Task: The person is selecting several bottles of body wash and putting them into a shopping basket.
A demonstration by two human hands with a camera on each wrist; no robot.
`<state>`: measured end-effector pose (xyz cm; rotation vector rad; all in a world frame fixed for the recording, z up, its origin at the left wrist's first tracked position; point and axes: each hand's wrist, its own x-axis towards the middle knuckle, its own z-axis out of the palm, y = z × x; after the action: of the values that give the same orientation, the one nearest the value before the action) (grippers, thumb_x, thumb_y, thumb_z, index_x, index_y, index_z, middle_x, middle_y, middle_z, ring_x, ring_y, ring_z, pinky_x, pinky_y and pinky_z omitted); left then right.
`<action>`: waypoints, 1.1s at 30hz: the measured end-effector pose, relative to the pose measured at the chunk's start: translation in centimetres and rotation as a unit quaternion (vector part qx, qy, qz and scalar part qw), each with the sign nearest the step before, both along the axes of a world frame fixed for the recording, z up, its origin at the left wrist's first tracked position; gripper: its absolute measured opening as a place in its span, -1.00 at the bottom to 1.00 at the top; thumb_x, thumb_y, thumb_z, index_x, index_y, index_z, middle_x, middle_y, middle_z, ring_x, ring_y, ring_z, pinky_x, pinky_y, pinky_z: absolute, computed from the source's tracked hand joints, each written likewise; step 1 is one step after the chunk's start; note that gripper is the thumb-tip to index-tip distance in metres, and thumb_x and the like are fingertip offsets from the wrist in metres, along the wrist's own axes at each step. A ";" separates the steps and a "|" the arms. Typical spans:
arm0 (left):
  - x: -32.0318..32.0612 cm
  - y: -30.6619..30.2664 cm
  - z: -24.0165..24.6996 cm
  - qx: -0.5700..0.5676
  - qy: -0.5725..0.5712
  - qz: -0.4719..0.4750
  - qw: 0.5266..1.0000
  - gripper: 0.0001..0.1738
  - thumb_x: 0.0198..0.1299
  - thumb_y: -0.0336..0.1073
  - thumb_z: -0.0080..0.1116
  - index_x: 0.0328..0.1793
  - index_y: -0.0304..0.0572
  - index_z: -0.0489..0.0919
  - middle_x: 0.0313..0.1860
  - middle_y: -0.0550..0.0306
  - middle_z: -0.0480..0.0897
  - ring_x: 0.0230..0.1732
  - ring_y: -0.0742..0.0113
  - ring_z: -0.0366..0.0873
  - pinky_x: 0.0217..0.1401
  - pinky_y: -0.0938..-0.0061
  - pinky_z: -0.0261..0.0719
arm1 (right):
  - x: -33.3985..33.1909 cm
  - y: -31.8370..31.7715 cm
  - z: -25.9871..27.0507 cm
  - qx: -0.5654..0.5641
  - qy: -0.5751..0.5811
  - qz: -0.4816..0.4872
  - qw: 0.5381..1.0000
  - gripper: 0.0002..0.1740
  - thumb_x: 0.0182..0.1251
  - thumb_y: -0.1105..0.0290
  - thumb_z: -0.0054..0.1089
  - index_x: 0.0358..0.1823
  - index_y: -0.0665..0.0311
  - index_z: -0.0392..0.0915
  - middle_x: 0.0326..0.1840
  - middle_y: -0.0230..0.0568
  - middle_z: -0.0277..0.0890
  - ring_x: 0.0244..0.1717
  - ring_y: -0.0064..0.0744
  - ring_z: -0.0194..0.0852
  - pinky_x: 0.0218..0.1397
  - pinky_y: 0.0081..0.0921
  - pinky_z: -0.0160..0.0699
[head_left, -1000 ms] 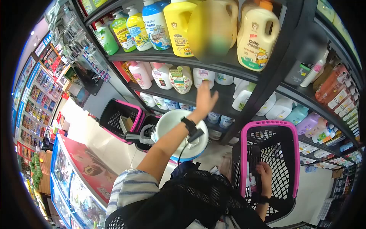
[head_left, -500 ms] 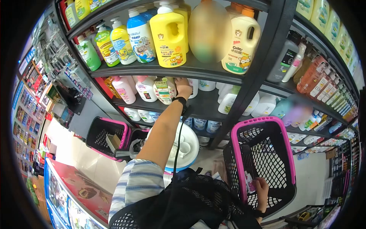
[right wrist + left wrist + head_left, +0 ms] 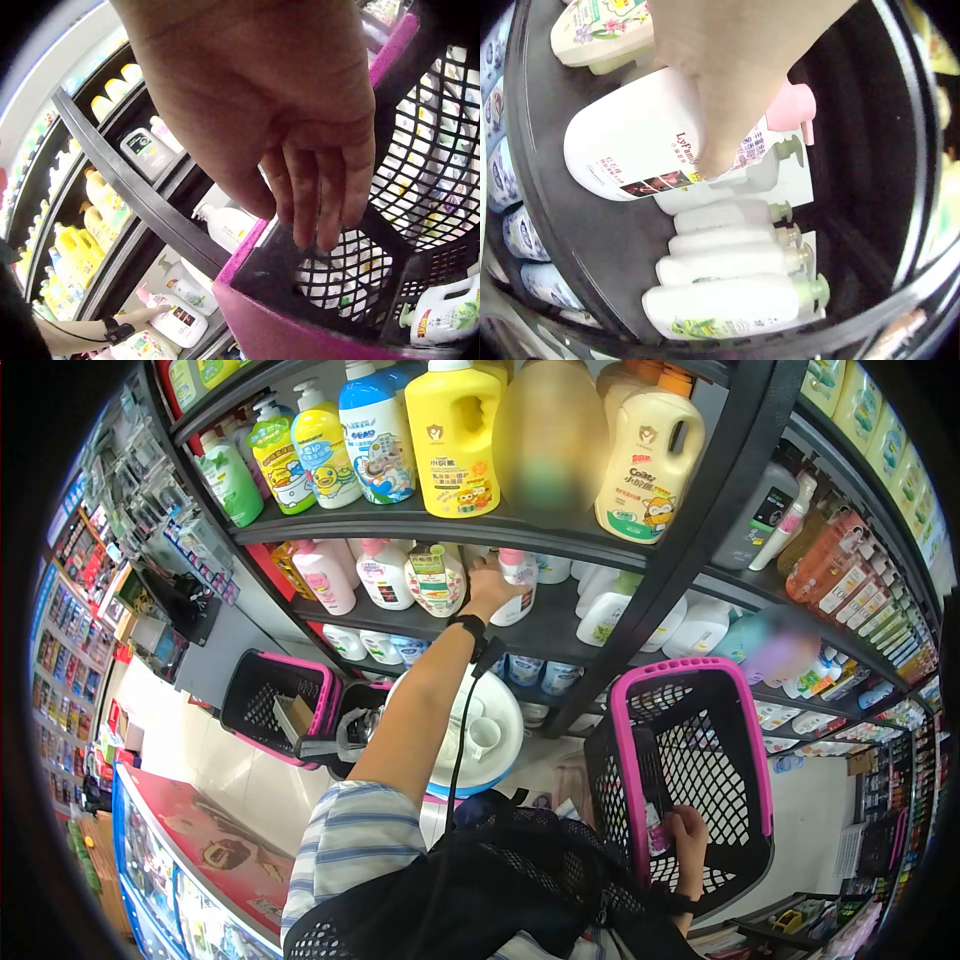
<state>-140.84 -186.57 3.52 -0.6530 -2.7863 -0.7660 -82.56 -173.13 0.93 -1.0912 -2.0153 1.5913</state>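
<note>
My left hand (image 3: 487, 590) reaches onto the middle shelf and grips a white pump bottle (image 3: 516, 582) with a pink pump top. In the left wrist view the thumb lies across the front of the bottle, which is tilted; the other fingers are hidden. A floral-labelled bottle (image 3: 434, 582) stands just left of this hand. My right hand (image 3: 686, 838) hangs at the pink-rimmed black basket (image 3: 620, 755), and in the right wrist view its fingers (image 3: 304, 199) droop loosely over the mesh, holding nothing. A white bottle with a green pump (image 3: 448, 311) shows low in the basket.
Large yellow (image 3: 458, 445) and cream (image 3: 648, 465) jugs line the shelf above. A white basin (image 3: 505, 705) with a cup (image 3: 484, 734) stands below the left arm. Another black basket (image 3: 280, 700) sits left on the floor. A dark shelf post (image 3: 690, 525) rises right of the bottles.
My left hand has moved left along the middle shelf, gone in between the bottles, and now grips the pink-topped one, bringing it slightly forward. My right hand has stayed at the basket.
</note>
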 end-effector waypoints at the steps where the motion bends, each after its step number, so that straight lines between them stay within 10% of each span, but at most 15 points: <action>1: 0.3 -0.2 -0.8 0.062 -0.018 -0.041 0.997 0.13 -0.39 0.13 0.57 0.27 -0.38 0.29 0.21 -0.32 0.45 0.19 -0.17 0.47 0.21 0.20 0.50 | -0.7 0.1 0.2 0.018 -0.001 0.020 1.000 -0.78 0.33 0.60 0.07 -0.01 0.46 0.50 -0.20 -0.17 0.66 -0.17 -0.47 0.64 -0.09 -0.59 0.56; 11: 12.3 -4.6 2.5 0.070 -0.073 -0.173 0.980 -0.08 -0.43 0.14 0.55 0.03 -0.28 0.43 -0.09 -0.17 0.64 -0.04 -0.06 0.64 0.04 0.21 0.59 | -7.3 -2.6 5.9 0.036 0.024 0.101 0.994 -0.62 0.14 0.62 0.31 0.02 0.38 0.50 -0.15 -0.18 0.65 -0.09 -0.43 0.65 0.04 -0.52 0.56; 21: 25.8 -4.6 15.2 0.102 -0.216 -0.503 0.831 0.01 -0.36 0.04 0.57 0.29 -0.15 0.40 -0.01 -0.08 0.65 0.00 -0.03 0.65 0.09 0.28 0.58 | -13.9 -4.1 11.2 0.038 0.152 0.243 0.957 0.14 -0.24 0.40 0.65 0.44 0.37 0.13 0.35 -0.07 0.30 0.37 -0.31 0.25 0.43 -0.37 0.19; 29: 29.5 6.4 14.4 0.101 -0.252 -0.568 0.777 0.01 -0.26 0.01 0.58 0.33 -0.26 0.36 -0.03 -0.12 0.66 0.05 0.03 0.65 0.15 0.32 0.54 | -7.9 1.2 8.7 -0.049 0.217 0.062 0.973 -0.03 -0.18 0.32 0.59 0.30 0.42 0.25 0.10 -0.16 0.52 0.04 -0.42 0.56 0.11 -0.45 0.59; 31: 29.3 9.8 10.4 0.225 -0.303 -0.647 0.663 -0.02 -0.15 0.03 0.54 0.37 -0.24 0.32 -0.01 -0.14 0.63 0.12 0.04 0.60 0.21 0.34 0.49 | -5.7 3.4 6.4 -0.062 0.202 0.022 0.977 -0.09 -0.15 0.47 0.59 0.29 0.37 0.25 0.09 -0.15 0.53 0.10 -0.39 0.54 0.22 -0.37 0.52; 33: 29.3 11.5 6.0 0.223 -0.265 -0.628 0.697 -0.20 0.03 0.00 0.44 0.31 -0.27 0.38 0.03 -0.12 0.61 0.14 0.07 0.56 0.23 0.34 0.47 | -4.4 4.8 4.8 -0.060 0.189 -0.039 0.979 -0.13 -0.08 0.49 0.54 0.29 0.37 0.23 0.08 -0.15 0.53 0.08 -0.39 0.55 0.19 -0.38 0.54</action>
<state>-111.51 -175.02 9.52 -2.5657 -1.8908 -1.9734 -86.94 -168.37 5.76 -0.8192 -1.6276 1.7454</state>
